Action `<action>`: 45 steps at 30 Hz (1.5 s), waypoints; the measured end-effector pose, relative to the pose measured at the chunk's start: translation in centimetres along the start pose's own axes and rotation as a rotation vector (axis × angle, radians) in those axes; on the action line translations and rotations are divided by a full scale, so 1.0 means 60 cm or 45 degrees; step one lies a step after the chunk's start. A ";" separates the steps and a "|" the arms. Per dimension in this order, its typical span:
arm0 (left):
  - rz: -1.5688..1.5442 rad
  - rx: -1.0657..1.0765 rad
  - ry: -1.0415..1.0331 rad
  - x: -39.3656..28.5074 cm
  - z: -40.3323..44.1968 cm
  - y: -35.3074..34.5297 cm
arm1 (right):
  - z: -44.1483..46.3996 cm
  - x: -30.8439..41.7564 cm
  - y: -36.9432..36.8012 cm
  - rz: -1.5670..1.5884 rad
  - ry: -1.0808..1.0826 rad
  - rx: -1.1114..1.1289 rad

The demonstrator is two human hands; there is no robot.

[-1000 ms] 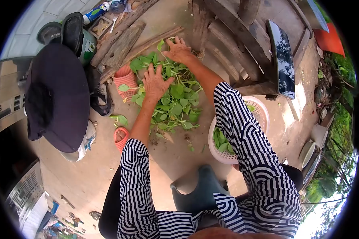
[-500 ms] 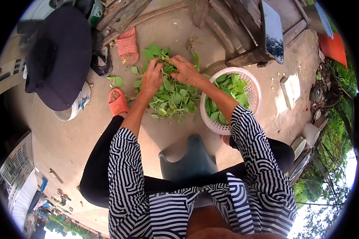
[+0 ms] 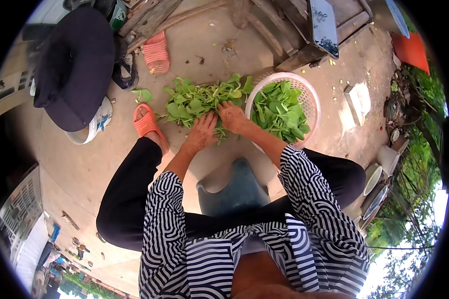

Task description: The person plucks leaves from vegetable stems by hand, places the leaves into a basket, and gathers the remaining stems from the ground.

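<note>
A heap of leafy green stems (image 3: pixel 194 102) lies on the concrete floor. Along its near edge is my left hand (image 3: pixel 202 132), fingers pointing up and partly in the leaves. Close beside it, my right hand (image 3: pixel 231 117) rests against the same edge, with its fingertips among the greens. Whether either hand grips a stem is hidden by the leaves. Just right of the heap stands a round pink-white perforated basket (image 3: pixel 313 105) holding loose green leaves (image 3: pixel 280 112).
An orange slipper (image 3: pixel 156 53) lies beyond the heap; another is on my foot at left. A dark hat (image 3: pixel 77 67) sits over a white bucket (image 3: pixel 91 130). A blue-green stool (image 3: pixel 233 190) stands near me. Wooden furniture (image 3: pixel 300 59) is at upper right.
Both hands have come back toward my body from the heap's far side. The greens now form a more compact, wider pile, nearer the basket. The basket is no longer covered by my sleeve.
</note>
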State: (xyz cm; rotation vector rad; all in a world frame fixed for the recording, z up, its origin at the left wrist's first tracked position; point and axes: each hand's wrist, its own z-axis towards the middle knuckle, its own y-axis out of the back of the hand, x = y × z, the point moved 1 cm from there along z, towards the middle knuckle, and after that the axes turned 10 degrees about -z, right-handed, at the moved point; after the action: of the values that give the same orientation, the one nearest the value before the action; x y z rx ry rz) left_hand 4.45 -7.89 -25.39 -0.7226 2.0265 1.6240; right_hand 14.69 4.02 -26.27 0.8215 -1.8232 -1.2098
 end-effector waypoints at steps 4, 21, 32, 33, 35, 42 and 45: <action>0.112 0.050 -0.059 0.018 0.005 -0.008 | 0.026 -0.002 0.065 -0.084 0.006 0.241; -0.384 -0.324 0.315 0.070 0.111 0.088 | 0.128 -0.056 0.074 0.471 -0.039 0.483; 0.409 -0.287 0.444 0.106 0.113 0.116 | 0.087 -0.021 0.041 0.067 -0.476 0.358; 0.292 -0.185 0.543 0.109 0.107 0.114 | 0.085 -0.021 0.041 0.109 -0.502 0.337; 0.159 -0.141 0.650 0.104 0.096 0.103 | 0.083 -0.019 0.040 0.017 -0.521 0.388; -0.230 -0.353 0.972 0.090 0.092 0.045 | 0.058 -0.002 0.002 0.323 -0.838 0.319; -0.437 -0.422 1.027 0.078 0.088 0.037 | 0.066 0.019 -0.038 0.599 -0.973 0.309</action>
State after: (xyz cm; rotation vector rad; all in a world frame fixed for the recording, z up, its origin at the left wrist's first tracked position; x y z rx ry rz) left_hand -0.47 -2.91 -27.83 -1.9835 1.9344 1.6140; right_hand 10.92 3.98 -29.07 -0.0100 -2.6206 -1.0655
